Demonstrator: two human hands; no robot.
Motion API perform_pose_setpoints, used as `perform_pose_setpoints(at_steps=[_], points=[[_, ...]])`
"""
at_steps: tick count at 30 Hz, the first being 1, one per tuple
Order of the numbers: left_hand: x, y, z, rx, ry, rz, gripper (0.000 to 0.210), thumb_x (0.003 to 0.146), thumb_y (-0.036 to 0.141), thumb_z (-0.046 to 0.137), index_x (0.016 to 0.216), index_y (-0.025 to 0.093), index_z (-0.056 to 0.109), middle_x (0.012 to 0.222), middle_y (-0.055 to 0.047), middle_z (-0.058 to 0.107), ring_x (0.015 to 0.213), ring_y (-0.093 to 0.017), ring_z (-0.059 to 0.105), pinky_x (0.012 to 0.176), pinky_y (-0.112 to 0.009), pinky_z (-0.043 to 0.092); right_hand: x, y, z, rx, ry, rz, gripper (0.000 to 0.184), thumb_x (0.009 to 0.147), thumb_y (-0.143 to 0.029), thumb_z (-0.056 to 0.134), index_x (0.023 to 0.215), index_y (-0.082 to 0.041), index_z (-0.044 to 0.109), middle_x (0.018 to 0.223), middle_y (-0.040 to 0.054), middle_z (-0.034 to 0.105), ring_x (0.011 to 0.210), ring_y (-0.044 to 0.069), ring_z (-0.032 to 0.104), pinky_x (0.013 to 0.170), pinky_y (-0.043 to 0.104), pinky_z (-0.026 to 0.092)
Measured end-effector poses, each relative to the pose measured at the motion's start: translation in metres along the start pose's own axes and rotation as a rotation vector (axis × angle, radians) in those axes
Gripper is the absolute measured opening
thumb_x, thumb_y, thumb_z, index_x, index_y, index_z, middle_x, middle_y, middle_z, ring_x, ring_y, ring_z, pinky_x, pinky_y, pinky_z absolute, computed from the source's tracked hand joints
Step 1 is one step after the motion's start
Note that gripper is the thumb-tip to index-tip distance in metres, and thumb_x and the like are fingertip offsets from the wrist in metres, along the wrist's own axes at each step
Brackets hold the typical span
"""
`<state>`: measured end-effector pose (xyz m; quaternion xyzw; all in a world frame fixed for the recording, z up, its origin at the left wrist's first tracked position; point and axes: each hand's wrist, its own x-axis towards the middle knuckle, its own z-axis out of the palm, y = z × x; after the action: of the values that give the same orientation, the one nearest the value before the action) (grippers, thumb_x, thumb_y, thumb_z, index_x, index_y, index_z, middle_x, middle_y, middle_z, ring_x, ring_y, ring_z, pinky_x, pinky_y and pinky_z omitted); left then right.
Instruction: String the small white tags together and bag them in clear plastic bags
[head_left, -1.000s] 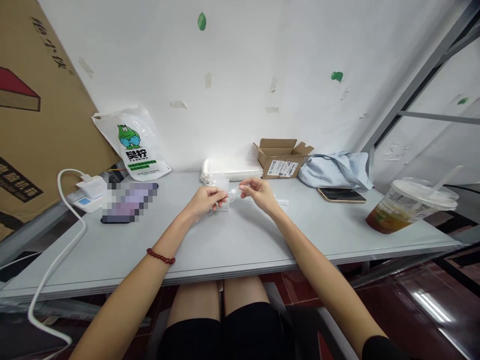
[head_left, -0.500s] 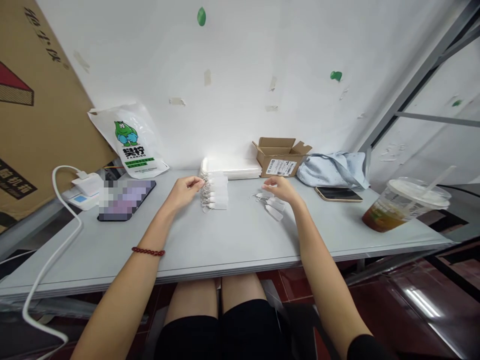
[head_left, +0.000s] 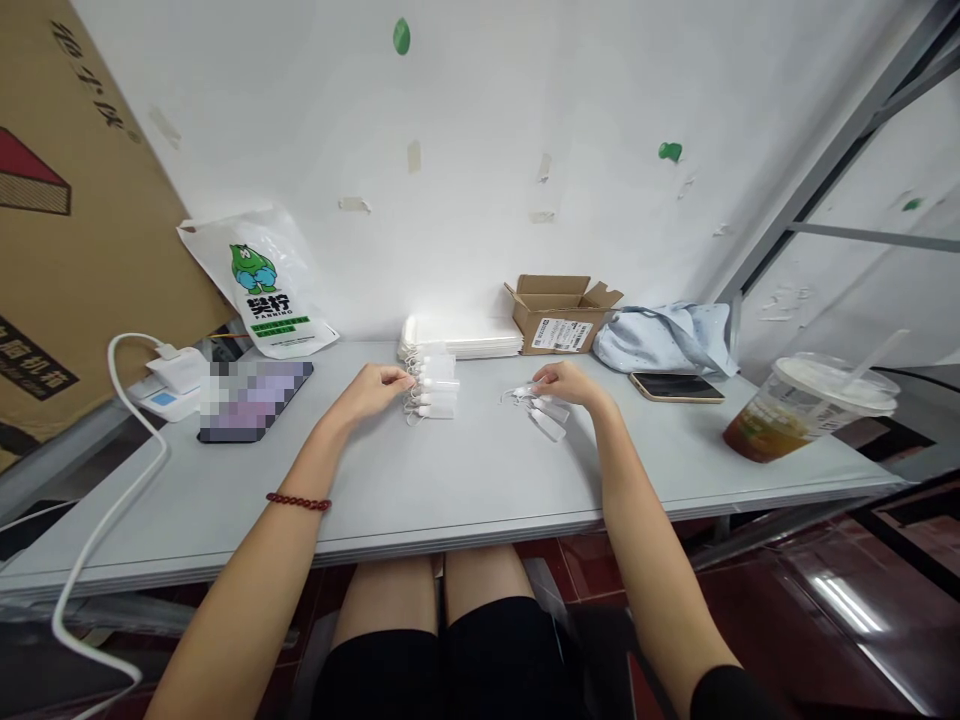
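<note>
Beside the left hand (head_left: 377, 388), fingertips pressed together, keep the tag row (head_left: 437, 398) even; the right hand's (head_left: 568, 382) pinch is unclear.

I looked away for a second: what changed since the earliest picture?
The left hand moved left to the row of corded tags, the right hand right to the loose tags. The right hand let go of the piece held between both; whether either grips one now is unclear. The cardboard box and drink cup stayed put.
</note>
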<state>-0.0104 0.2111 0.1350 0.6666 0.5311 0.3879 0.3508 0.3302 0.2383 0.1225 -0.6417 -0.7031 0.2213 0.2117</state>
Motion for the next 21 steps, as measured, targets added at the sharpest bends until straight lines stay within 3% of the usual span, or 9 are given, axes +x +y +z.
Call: perform_pose_setpoints(at_steps=[8,13,17,21], points=[[-0.002,0.004,-0.001,-0.012,-0.015,-0.065,0.026,0.06,0.042,0.069,0.058,0.017,0.069,0.062,-0.003,0.064,0.062,-0.016,0.052,0.056,-0.025,0.035,0.002,0.0,0.002,-0.018,-0.007,-0.022,0.02,0.061,-0.024,0.073,0.08,-0.019,0.072,0.07,0.0011,0.067,0.058,0.011,0.055,0.053,0.02,0.04],[0.002,-0.002,-0.001,0.005,0.134,-0.056,0.037,0.068,0.051,0.062,0.061,0.016,0.07,0.059,-0.004,0.061,0.061,-0.015,0.051,0.056,-0.025,0.035,0.003,0.0,0.006,0.028,0.016,-0.016,0.012,0.059,-0.02,0.072,0.071,-0.017,0.068,0.065,0.0001,0.065,0.057,0.011,0.054,0.051,0.02,0.038],[0.005,-0.005,-0.001,-0.047,0.236,-0.022,0.039,0.072,0.051,0.058,0.06,0.015,0.067,0.057,-0.002,0.057,0.059,-0.014,0.049,0.056,-0.025,0.035,-0.002,-0.01,0.004,0.31,0.045,-0.041,0.016,0.064,-0.027,0.072,0.072,-0.015,0.064,0.065,0.0023,0.066,0.063,0.014,0.059,0.059,0.024,0.042],[0.002,0.002,0.001,-0.112,0.268,0.006,0.035,0.071,0.049,0.06,0.058,0.016,0.062,0.054,0.001,0.051,0.052,-0.01,0.041,0.052,-0.025,0.033,-0.012,-0.033,0.006,0.671,0.141,-0.194,0.031,0.071,-0.042,0.067,0.087,-0.016,0.063,0.08,0.005,0.07,0.079,0.016,0.064,0.073,0.028,0.046]])
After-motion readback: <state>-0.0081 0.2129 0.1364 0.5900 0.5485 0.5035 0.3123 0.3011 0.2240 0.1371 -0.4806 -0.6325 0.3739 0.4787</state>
